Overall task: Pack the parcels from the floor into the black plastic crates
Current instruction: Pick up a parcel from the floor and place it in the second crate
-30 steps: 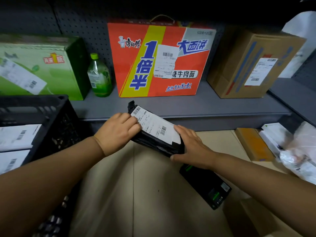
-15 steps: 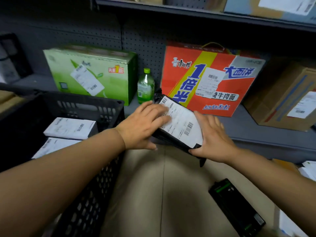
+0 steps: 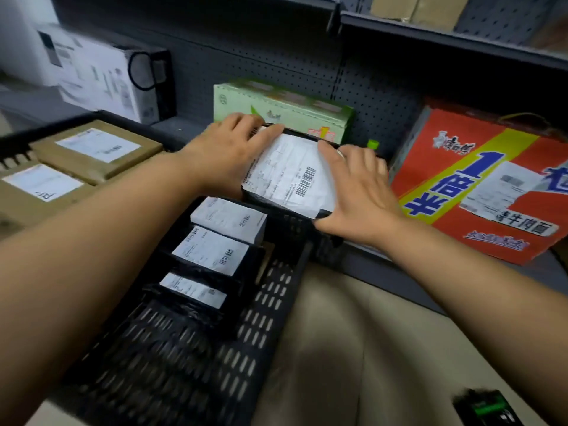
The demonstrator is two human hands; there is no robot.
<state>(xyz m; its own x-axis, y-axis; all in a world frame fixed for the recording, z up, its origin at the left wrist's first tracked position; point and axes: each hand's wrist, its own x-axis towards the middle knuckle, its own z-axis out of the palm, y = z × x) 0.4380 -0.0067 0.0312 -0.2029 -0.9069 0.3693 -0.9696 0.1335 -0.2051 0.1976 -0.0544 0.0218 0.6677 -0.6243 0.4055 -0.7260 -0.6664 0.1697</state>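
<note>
Hands meet on one parcel (image 3: 289,176), a flat black slab in glossy plastic wrap with a white paper label and barcode across its top face. The left hand (image 3: 229,155) lies over its far left end, fingers curled onto the top edge, gripping it. The right hand (image 3: 361,192) clasps the near right corner, fingers spread along the side and thumb tucked under the edge. The parcel is tilted and held in the air above the far right corner of a crate (image 3: 270,290), not resting on anything I can see.

That crate is black moulded plastic, its walls and floor pierced with rows of short slots. Inside lie three more parcels in a row along the right wall: a white-labelled box (image 3: 229,219) furthest away, a black-wrapped one (image 3: 212,255) in the middle, and a third (image 3: 193,290) nearest, its wrap crinkled and shiny. Left of it sits a second crate (image 3: 12,142) holding flat brown cardboard parcels (image 3: 95,150) with white labels.

Behind runs a grey metal shelf (image 3: 399,272) backed by perforated board. On it stand a pale green carton (image 3: 285,106), a red and yellow printed carton (image 3: 479,192) with blue characters, and a white box (image 3: 104,78), blurred. A green bottle cap (image 3: 372,144) peeps over the right hand. A dark gadget with green markings (image 3: 485,408) lies on the smooth beige floor (image 3: 368,348).
</note>
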